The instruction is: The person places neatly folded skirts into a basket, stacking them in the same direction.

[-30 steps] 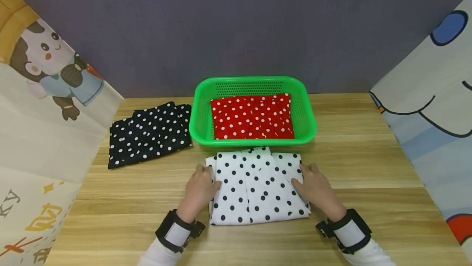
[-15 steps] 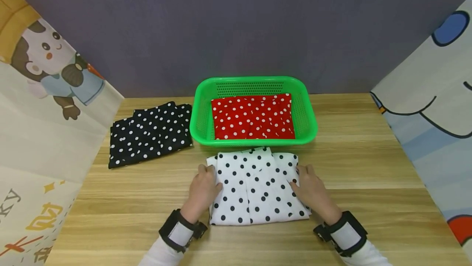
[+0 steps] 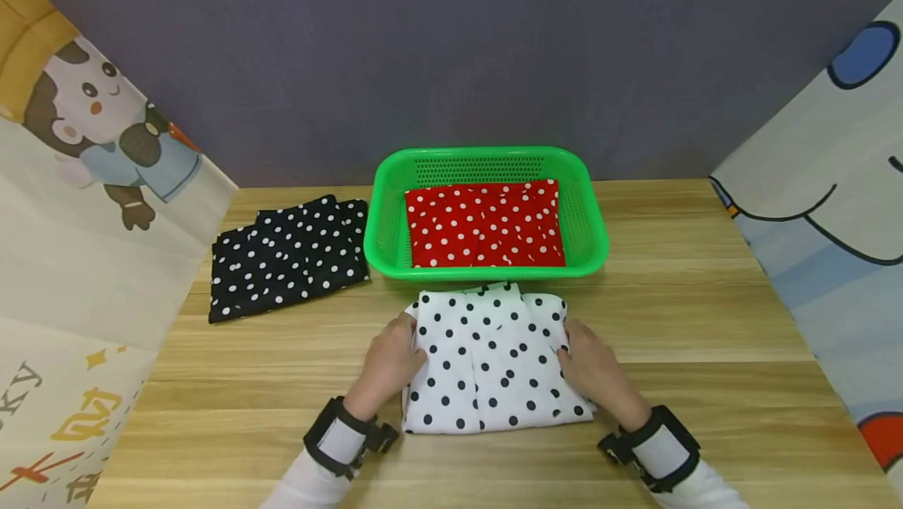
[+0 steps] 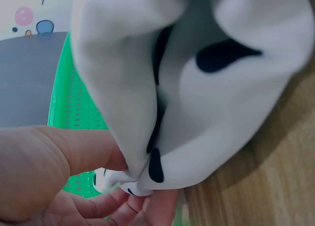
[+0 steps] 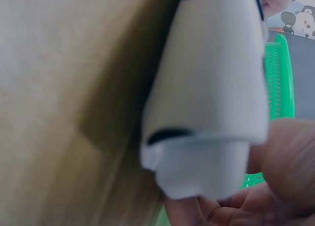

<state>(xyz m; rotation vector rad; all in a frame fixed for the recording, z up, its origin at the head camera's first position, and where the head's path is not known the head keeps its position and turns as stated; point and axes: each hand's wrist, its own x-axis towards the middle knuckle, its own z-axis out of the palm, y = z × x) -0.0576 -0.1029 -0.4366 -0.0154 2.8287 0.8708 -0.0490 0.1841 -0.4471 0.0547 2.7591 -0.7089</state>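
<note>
A folded white cloth with black dots [image 3: 487, 368] lies on the wooden table in front of the basket. On its left edge, my left hand [image 3: 389, 360] pinches the folded layers; in the left wrist view the thumb [image 4: 93, 149] lies on one side of the cloth [image 4: 231, 108] and the fingers beneath. The opposite edge is held by my right hand [image 3: 594, 364]. In the right wrist view the right thumb and fingers [image 5: 231, 206] lie on two sides of the rolled-looking cloth edge [image 5: 211, 83]. Part of that grip is hidden by fabric.
Behind the white cloth stands a green plastic basket [image 3: 487, 272] with a folded red dotted cloth [image 3: 487, 227] inside. A folded black dotted cloth [image 3: 289, 258] lies left of the basket. A dark grey wall [image 3: 480, 46] rises at the table's back, with printed panels on both sides.
Both hands have moved slightly inward, and the white cloth's side edges have drawn in with them. The basket and the red and black cloths stay in place.
</note>
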